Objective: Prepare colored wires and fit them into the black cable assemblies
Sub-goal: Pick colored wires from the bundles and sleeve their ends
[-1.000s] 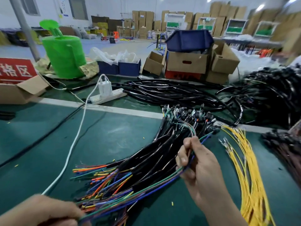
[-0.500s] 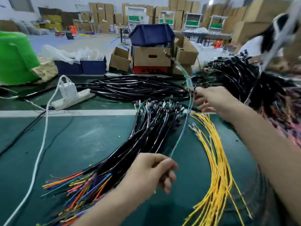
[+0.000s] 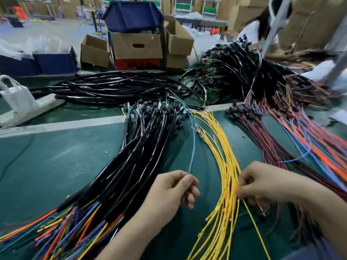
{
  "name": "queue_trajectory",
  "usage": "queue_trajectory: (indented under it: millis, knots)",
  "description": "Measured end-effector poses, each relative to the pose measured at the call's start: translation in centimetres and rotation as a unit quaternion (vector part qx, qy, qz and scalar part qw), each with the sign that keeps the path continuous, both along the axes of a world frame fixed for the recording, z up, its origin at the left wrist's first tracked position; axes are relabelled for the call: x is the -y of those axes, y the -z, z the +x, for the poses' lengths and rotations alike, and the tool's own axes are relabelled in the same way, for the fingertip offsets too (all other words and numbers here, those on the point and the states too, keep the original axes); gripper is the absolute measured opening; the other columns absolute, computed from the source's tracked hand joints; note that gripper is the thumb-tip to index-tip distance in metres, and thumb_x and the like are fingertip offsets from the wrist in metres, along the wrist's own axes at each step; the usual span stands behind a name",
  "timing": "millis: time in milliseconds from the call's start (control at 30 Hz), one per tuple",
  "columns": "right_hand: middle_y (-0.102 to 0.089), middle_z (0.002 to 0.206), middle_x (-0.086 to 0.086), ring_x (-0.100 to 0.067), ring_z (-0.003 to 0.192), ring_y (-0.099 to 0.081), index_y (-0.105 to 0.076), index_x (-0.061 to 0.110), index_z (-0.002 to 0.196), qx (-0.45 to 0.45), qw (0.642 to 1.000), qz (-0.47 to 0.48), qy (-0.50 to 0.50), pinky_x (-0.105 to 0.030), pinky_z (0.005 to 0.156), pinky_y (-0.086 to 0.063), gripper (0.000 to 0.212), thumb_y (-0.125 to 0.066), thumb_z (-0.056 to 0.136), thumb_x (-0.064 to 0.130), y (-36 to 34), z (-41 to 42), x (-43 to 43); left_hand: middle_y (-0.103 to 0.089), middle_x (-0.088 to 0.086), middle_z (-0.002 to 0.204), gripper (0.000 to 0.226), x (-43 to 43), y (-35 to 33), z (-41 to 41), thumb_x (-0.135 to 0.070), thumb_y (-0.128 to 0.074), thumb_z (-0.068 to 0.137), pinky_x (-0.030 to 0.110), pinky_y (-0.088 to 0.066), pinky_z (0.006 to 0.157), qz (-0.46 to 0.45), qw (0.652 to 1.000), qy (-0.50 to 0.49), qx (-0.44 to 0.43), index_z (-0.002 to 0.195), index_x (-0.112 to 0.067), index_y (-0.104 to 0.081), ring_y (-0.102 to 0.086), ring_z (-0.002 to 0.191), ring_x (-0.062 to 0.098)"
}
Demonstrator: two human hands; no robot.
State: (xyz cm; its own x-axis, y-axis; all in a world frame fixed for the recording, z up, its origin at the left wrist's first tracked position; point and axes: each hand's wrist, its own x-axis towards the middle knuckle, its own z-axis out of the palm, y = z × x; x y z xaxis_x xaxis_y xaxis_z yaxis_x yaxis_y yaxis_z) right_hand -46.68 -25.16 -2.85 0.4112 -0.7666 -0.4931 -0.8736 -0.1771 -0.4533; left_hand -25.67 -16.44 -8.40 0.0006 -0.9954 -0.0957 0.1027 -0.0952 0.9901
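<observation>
Left hand [image 3: 174,190]: pinches blue-green wire [image 3: 192,147] taut, clear of black assemblies [image 3: 142,147]. Right hand [image 3: 262,182]: pinches single yellow wire [image 3: 255,228], likely separating it; desk [image 3: 56,166] near edge.

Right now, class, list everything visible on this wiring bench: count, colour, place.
Black sheathed cable assemblies with multicoloured wire ends: one bundle, black, centre-left.
Thin yellow wires: one bundle, yellow, centre-right.
Thin blue-green wire: one, blue-green, between those bundles.
Dark red wires: one bundle, right.
Orange and blue wires: one bundle, far right.
Loose black cables: one pile, behind.
Brown cardboard boxes: several, far edge.
White plastic power strip: one, far left.
Green table mat: one, underneath.
Left hand: fingers pinch the blue-green wire.
Right hand: fingers pinch a single yellow wire.
</observation>
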Motion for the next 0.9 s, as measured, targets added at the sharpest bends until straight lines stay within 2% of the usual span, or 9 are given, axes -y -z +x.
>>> queue_trajectory:
  millis: [100, 167, 233, 367, 467, 567, 700, 800, 900]
  knots:
    - [-0.051, 0.05, 0.004, -0.008, 0.038, -0.04, -0.06, 0.009, 0.072, 0.157, 0.984, 0.037, 0.07, -0.016, 0.036, -0.03, 0.018, -0.062, 0.089, 0.014, -1.2, 0.5, 0.6, -0.066, 0.011, 0.067, 0.027, 0.3, -0.1, 0.0, -0.01, -0.036, 0.101, 0.024, -0.05, 0.05, 0.021, 0.997, -0.008, -0.073, 0.081, -0.002, -0.052, -0.056, 0.05, 0.015]
    - [-0.052, 0.055, 0.005, -0.006, 0.04, -0.041, -0.057, 0.012, 0.075, 0.277, 0.952, 0.066, 0.116, -0.014, 0.037, -0.028, 0.015, -0.06, 0.09, 0.015, -1.8, 1.7, 1.3, -0.069, 0.016, 0.072, 0.029, 0.5, -0.2, 0.0, -0.011, -0.033, 0.102, 0.026, -0.054, 0.055, 0.036, 0.993, -0.012, -0.116, 0.079, -0.003, -0.048, -0.063, 0.055, 0.019]
    - [-0.055, 0.064, 0.004, -0.008, 0.045, -0.043, -0.057, 0.014, 0.078, 0.349, 0.921, 0.09, 0.145, -0.013, 0.038, -0.028, 0.012, -0.058, 0.09, 0.016, -1.8, 3.4, 1.9, -0.072, 0.019, 0.081, 0.03, 0.5, -0.2, 0.0, -0.012, -0.032, 0.102, 0.027, -0.057, 0.062, 0.047, 0.989, -0.01, -0.138, 0.079, -0.003, -0.049, -0.07, 0.07, 0.024]
    - [-0.047, 0.055, 0.009, -0.009, 0.049, -0.036, -0.057, 0.015, 0.077, 0.31, 0.944, 0.005, 0.115, -0.015, 0.043, -0.024, 0.013, -0.059, 0.09, 0.015, -1.1, 5.7, 2.0, -0.072, 0.02, 0.091, 0.029, 0.5, -0.1, 0.2, -0.014, -0.031, 0.103, 0.028, -0.058, 0.068, 0.061, 0.986, 0.0, -0.157, 0.082, -0.003, -0.048, -0.071, 0.085, 0.03]
    - [-0.062, 0.06, -0.001, -0.009, 0.044, -0.034, -0.055, 0.011, 0.078, 0.326, 0.94, -0.002, 0.105, -0.014, 0.038, -0.025, 0.013, -0.057, 0.091, 0.013, -0.7, 6.2, 1.7, -0.072, 0.02, 0.089, 0.026, 0.4, -0.1, 0.4, -0.015, -0.031, 0.103, 0.028, -0.057, 0.063, 0.071, 0.983, 0.013, -0.168, 0.09, -0.002, -0.05, -0.072, 0.082, 0.031]
    - [-0.069, 0.069, -0.013, -0.011, 0.038, -0.041, -0.048, 0.009, 0.082, 0.389, 0.906, -0.007, 0.169, -0.019, 0.033, -0.03, 0.015, -0.047, 0.097, 0.01, -0.3, 6.6, 1.8, -0.073, 0.018, 0.088, 0.026, 0.5, -0.2, 0.7, -0.014, -0.033, 0.103, 0.028, -0.057, 0.062, 0.081, 0.98, 0.022, -0.181, 0.103, 0.0, -0.054, -0.072, 0.078, 0.029]
    - [-0.067, 0.06, -0.012, -0.015, 0.037, -0.05, -0.041, 0.008, 0.087, 0.465, 0.847, -0.022, 0.256, -0.02, 0.034, -0.04, 0.015, -0.04, 0.102, 0.012, 0.2, 6.7, 2.7, -0.073, 0.018, 0.092, 0.027, 0.5, -0.1, 0.9, -0.012, -0.035, 0.102, 0.026, -0.057, 0.066, 0.091, 0.977, 0.021, -0.191, 0.107, 0.003, -0.057, -0.072, 0.081, 0.026]
    - [-0.063, 0.059, -0.014, -0.015, 0.038, -0.053, -0.041, 0.009, 0.089, 0.487, 0.828, -0.033, 0.277, -0.02, 0.036, -0.045, 0.015, -0.038, 0.103, 0.012, 0.3, 6.8, 3.4, -0.073, 0.017, 0.092, 0.025, 0.4, 0.0, 0.9, -0.011, -0.037, 0.101, 0.024, -0.056, 0.068, 0.092, 0.978, 0.028, -0.186, 0.105, 0.002, -0.058, -0.072, 0.082, 0.023]
    - [-0.061, 0.063, -0.016, -0.016, 0.04, -0.054, -0.041, 0.01, 0.088, 0.491, 0.824, -0.056, 0.279, -0.022, 0.038, -0.046, 0.016, -0.036, 0.103, 0.012, 0.1, 6.9, 4.3, -0.073, 0.012, 0.085, 0.023, 0.4, 0.0, 1.0, -0.011, -0.041, 0.1, 0.019, -0.053, 0.062, 0.091, 0.983, 0.034, -0.155, 0.103, -0.002, -0.061, -0.065, 0.064, 0.011]
